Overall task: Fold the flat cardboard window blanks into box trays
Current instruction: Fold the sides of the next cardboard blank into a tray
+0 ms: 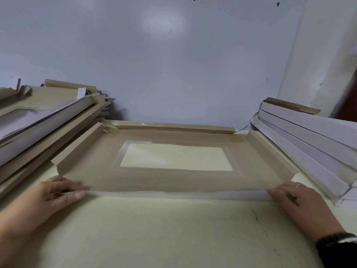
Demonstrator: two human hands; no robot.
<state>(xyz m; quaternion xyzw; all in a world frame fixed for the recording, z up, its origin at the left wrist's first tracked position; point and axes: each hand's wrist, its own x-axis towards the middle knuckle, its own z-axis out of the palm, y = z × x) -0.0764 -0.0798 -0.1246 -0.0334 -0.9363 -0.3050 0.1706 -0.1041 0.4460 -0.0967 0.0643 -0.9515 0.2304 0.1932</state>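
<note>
Pale table (pixel 173 229), unprinted window blank (pixel 173 180), no readable writing.

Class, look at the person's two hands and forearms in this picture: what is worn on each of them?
The left hand has a thin gold-coloured ring on one of its fingers, and the forearm shows no sleeve. The right hand also wears a thin ring. At the right wrist sits a dark band with a pale strip, above what looks like a dark sleeve.
</note>
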